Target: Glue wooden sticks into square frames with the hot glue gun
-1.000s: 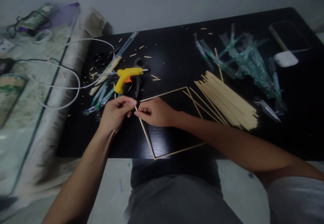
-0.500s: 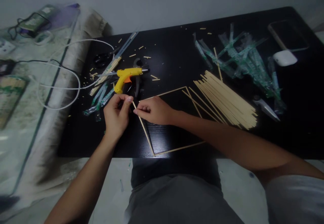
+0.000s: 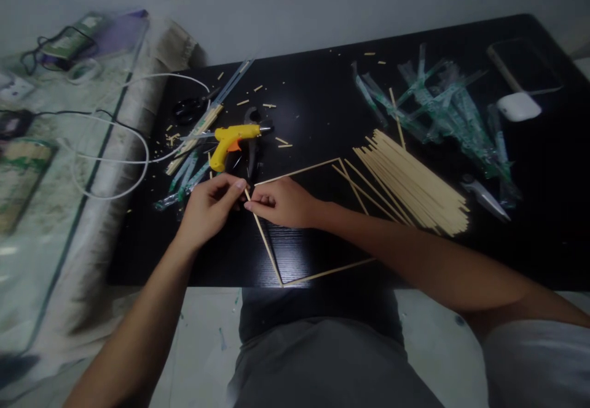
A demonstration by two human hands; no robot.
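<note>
The left hand (image 3: 214, 202) pinches the far end of a thin stick (image 3: 265, 241) between thumb and finger, and the right hand (image 3: 288, 202) pinches the same stick just below, with its other fingers curled in. The stick is at the front of the black table (image 3: 313, 113), slanting down from the hands to a corner by the near edge, where it meets the front stick (image 3: 329, 271). The fingers hide its top end, so I can't tell if it touches the back stick (image 3: 304, 169). To do this well, I think both hands should pinch softly, since a thin stick could snap. It would help to go slowly, too, so the near corner doesn't get pulled crooked. Now let's count. There are two hands on one stick. With the front stick, the back stick and the side stick (image 3: 362, 202), that makes four sticks set out like a box shape. At least two loose sticks (image 3: 378, 203) lie between that shape and one big pile of sticks (image 3: 415, 187), which is too packed to count. I see one yellow glue gun (image 3: 235, 134), one dark tool (image 3: 251, 165) partly under it, one pair of black scissors (image 3: 188, 110), one shiny blade (image 3: 491, 200), one phone (image 3: 525, 67) and one small white case (image 3: 519, 107).
</note>
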